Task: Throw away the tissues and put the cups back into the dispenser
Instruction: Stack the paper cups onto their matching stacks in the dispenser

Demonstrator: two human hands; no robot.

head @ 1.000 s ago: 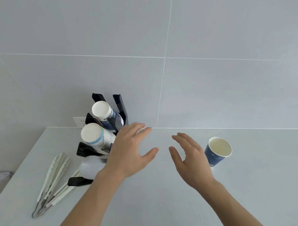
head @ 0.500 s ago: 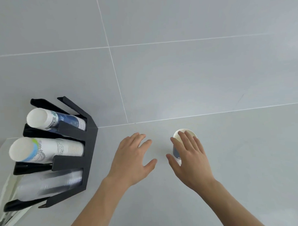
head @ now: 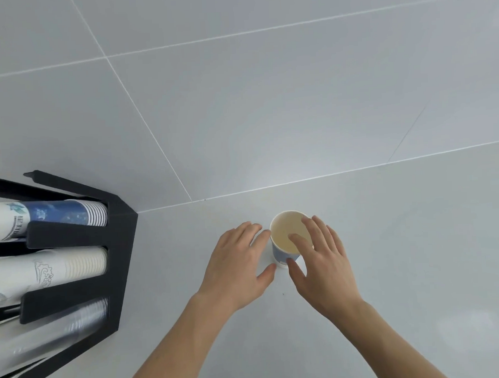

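A blue paper cup (head: 284, 236) with a cream inside stands upright on the pale counter (head: 417, 253). My right hand (head: 323, 260) hovers over its right side, fingers spread above the rim and thumb beside the cup's wall. My left hand (head: 240, 266) lies open just left of the cup, fingertips close to its rim. Neither hand grips it. The black cup dispenser (head: 75, 282) stands at the left with three rows: blue-printed cups, white paper cups and clear plastic cups. No tissue is in view.
A grey tiled wall (head: 267, 102) rises directly behind the counter. The dispenser's left part runs out of the frame.
The view has swung right and closer; the tongs have left the frame. Both hands have moved to the blue cup, the right one now over its rim, the left beside it.
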